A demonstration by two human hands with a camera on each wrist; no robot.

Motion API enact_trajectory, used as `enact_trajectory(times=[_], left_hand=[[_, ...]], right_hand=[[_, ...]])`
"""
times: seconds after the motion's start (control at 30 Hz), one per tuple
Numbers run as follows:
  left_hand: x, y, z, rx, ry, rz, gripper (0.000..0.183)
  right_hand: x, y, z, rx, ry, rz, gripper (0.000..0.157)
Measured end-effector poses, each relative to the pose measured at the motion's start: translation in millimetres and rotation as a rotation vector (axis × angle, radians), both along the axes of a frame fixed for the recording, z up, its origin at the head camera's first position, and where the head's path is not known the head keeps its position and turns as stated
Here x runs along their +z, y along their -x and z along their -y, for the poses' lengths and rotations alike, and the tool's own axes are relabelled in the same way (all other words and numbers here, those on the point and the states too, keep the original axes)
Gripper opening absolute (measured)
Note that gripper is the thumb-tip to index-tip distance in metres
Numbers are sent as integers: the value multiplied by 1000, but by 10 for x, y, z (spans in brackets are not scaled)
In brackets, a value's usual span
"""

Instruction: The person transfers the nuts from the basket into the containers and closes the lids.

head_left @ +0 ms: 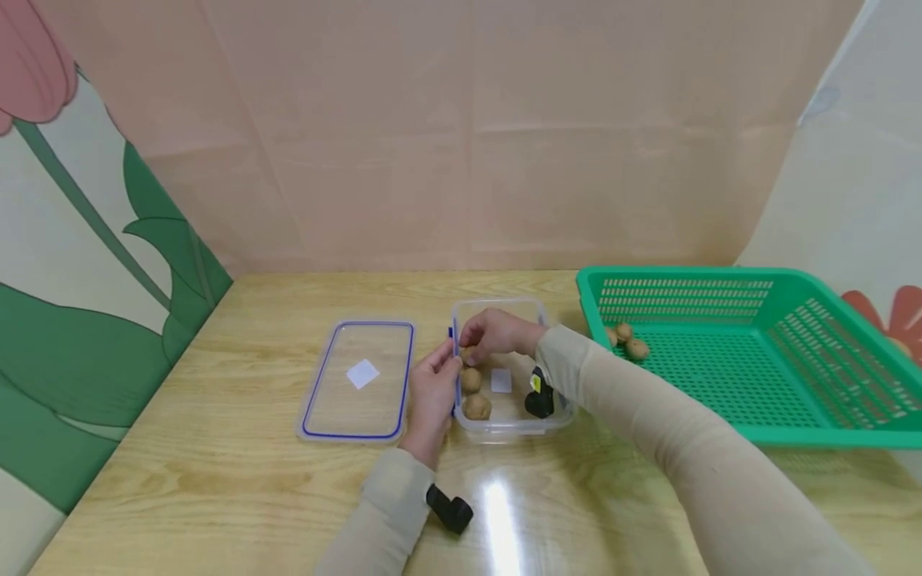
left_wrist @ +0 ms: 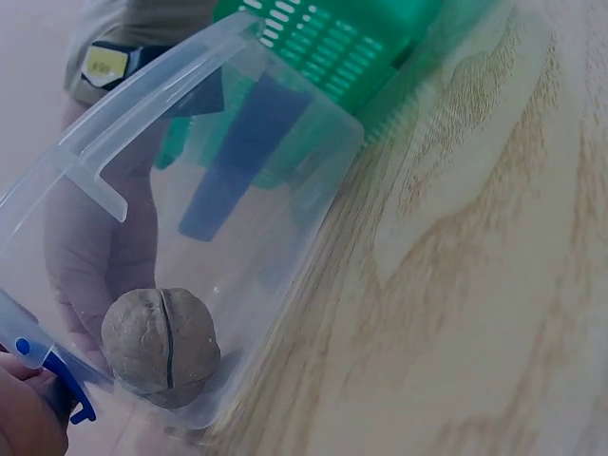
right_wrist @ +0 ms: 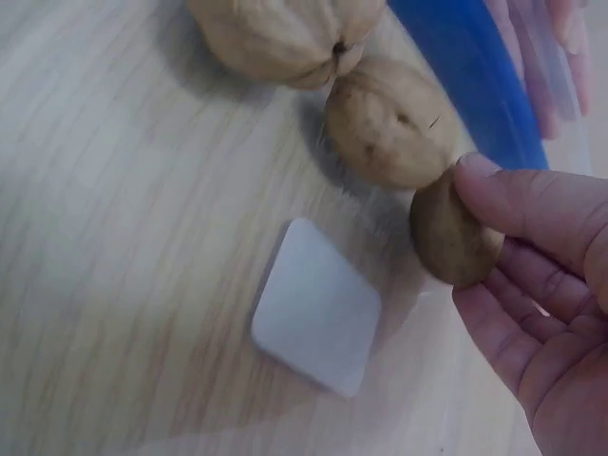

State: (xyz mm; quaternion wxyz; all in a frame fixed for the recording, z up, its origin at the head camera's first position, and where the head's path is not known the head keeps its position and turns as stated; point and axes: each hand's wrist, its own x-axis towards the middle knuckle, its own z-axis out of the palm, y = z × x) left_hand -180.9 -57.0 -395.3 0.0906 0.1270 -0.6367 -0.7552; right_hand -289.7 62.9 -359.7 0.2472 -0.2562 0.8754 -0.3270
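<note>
A clear plastic box (head_left: 515, 416) stands on the table, with walnuts lined along its left wall. My right hand (head_left: 497, 332) reaches inside and pinches a walnut (right_wrist: 456, 233) between thumb and fingers, at the far end of that row. Beside it lie a second walnut (right_wrist: 391, 123) and a larger third walnut (right_wrist: 290, 38). Outside the left wall, my left hand (head_left: 432, 392) grips the box's rim by a blue-edged latch (left_wrist: 71, 380). Only part of that hand shows in the left wrist view. A white square label (right_wrist: 318, 309) sits near the row.
A clear lid (head_left: 331, 400) with a blue seal and a white label lies left of the box. To the right stands a green basket (head_left: 720, 276) with several walnuts (head_left: 637, 349) in its left corner. Pinkish sheeting (head_left: 461, 160) rises behind the table.
</note>
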Motion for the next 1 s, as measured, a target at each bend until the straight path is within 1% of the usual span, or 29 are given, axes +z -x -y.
enact_trajectory(times=[0.13,0.23,0.37,0.5,0.63,0.77,0.9,1.0], left_hand=[[-13,1,-1,-8,19,-3,37],[-29,-1,3,-9,38,-4,36],[-58,-4,9,-15,49,-27,36],[-58,-5,7,-20,41,-47,36],[-42,-26,-1,-11,36,-39,37],[-53,-41,-6,5,41,-33,37],[-53,-60,-2,3,54,-30,36],[-39,-81,2,-3,65,-23,37]], right_hand=[[91,-20,-10,-37,12,-22,25],[194,-51,-33,-49,56,-39,25],[386,-144,-95,-33,138,-27,28],[613,-242,-214,-32,207,-17,31],[798,-300,-405,-69,273,-24,32],[878,-300,-662,-133,306,-24,35],[892,-306,-951,-148,346,-14,39],[884,-332,-1140,-166,331,-32,38]])
